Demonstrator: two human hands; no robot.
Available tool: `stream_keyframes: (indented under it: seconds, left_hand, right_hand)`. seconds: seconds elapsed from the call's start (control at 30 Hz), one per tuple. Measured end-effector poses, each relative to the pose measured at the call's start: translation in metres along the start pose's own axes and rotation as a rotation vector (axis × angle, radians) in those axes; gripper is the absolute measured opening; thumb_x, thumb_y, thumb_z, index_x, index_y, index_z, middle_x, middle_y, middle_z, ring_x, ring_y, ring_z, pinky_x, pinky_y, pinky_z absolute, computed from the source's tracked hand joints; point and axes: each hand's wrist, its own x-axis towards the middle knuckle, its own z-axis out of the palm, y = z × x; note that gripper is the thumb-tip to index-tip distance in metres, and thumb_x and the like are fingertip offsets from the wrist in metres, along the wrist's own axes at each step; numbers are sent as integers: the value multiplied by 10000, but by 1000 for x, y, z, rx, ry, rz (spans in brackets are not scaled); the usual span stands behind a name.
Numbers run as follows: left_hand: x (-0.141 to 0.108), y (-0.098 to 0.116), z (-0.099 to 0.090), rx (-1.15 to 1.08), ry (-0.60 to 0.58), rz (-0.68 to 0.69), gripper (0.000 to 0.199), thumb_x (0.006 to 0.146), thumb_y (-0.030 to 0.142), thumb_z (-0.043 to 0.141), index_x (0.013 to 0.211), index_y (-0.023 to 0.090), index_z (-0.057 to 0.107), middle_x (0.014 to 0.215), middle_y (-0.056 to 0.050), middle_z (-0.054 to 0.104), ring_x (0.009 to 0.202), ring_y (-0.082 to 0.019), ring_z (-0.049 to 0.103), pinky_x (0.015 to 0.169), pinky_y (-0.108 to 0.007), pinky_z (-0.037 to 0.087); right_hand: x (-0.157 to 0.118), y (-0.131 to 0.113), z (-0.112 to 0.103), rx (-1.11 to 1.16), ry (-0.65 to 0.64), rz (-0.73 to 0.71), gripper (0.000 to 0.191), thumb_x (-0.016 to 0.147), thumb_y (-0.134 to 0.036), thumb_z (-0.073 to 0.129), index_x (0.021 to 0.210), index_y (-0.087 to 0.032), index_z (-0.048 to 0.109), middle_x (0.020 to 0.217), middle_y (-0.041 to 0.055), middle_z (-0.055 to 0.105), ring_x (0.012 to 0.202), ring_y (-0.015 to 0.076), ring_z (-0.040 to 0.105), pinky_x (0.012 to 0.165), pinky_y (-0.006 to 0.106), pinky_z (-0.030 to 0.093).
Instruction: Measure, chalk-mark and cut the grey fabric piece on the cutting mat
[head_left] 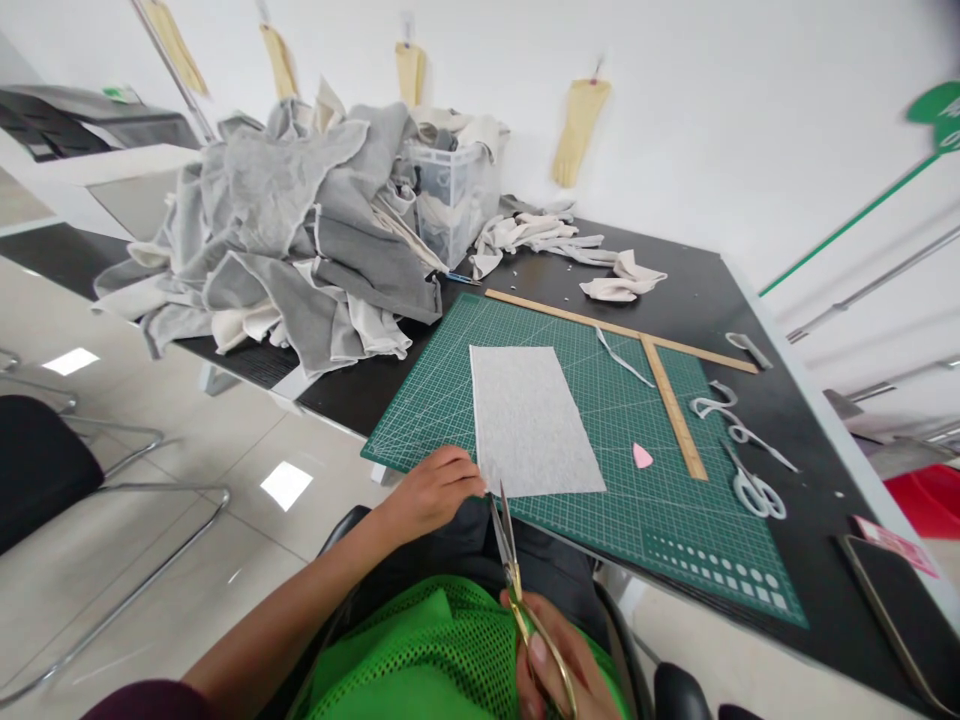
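A grey rectangular fabric piece [531, 420] lies flat on the green cutting mat [600, 510]. My left hand [442, 490] pinches the near left corner of this fabric at the mat's front edge. Gold-handled scissors [512, 565] are in my right hand [559, 660], their blades slightly parted and pointing up at that same corner. Whether the blades touch the fabric is hard to tell. To the fabric's right are a pink chalk piece [642, 456] and a wooden T-shaped ruler [675, 410].
A big heap of grey cloth [262, 200] and a clear bin [450, 200] stand at the left back of the black table [675, 270]. White-handled scissors [757, 495], fabric strips [750, 432] and a phone [892, 610] lie on the right. A black chair [41, 460] is at far left.
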Motion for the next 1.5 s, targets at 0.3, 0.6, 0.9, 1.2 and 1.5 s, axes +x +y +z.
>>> stream_keyframes:
  seconds: [0.3,0.6,0.9,1.2,1.5]
  left_hand:
    - [-1,0,-2,71,-32,97,250,1009,120,483,1153,183,677,1074,-77,714,996,-193,592,907,-369,489]
    - [-5,-3,1,54,-18,125,258,981,92,504,1156,181,672,1068,-83,717,1001,-203,608,895,-372,499]
    - [-4,-1,0,47,6,128,251,999,100,492,1160,180,667,1071,-85,719,994,-201,607,894,-379,505]
    - [-3,-1,1,54,23,132,215,1000,123,515,1130,179,676,1042,-79,725,979,-195,614,885,-374,514]
    - [-3,0,0,58,23,126,190,999,133,542,1110,189,686,1034,-73,725,968,-188,625,884,-368,511]
  right_hand:
    - [27,-11,16,-117,-59,-82,773,879,-749,583,1347,-135,539,621,-64,506,485,97,437,484,228,350]
    - [35,-12,18,43,-45,-75,775,842,-728,657,1318,-126,551,563,-103,432,401,54,313,387,179,240]
    - [33,-10,18,57,-5,-46,801,811,-710,713,1328,-122,546,556,-114,403,414,42,247,381,171,234]
    - [31,0,17,24,49,-56,807,807,-722,708,1350,-144,560,580,-104,397,431,50,257,385,173,254]
    - [30,-1,19,44,47,-39,789,794,-735,708,1327,-167,580,567,-112,391,419,45,230,382,168,265]
